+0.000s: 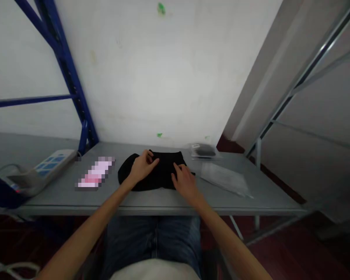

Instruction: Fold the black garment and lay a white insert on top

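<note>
Head view: one black garment [160,171], bunched and lying flat, is recorded on the grey table [169,200], near its middle and close to the white wall [163,77]. The left hand [142,165] is laid on the garment's upper left part, fingers curled and pinching a fold of the cloth. The right hand [185,181] is pressed on the garment's right part, fingers spread and flat, nothing clasped. Left of the garment, a blurred pink-and-white item [95,173] is noted, apart from it. Further left, a white power strip [51,165] with blue switches is listed beside a blue rack post [76,89]. Right of the garment, a clear plastic bag [224,179] is lain flat; behind that bag, a packaged dark item [204,151] is placed.
</note>
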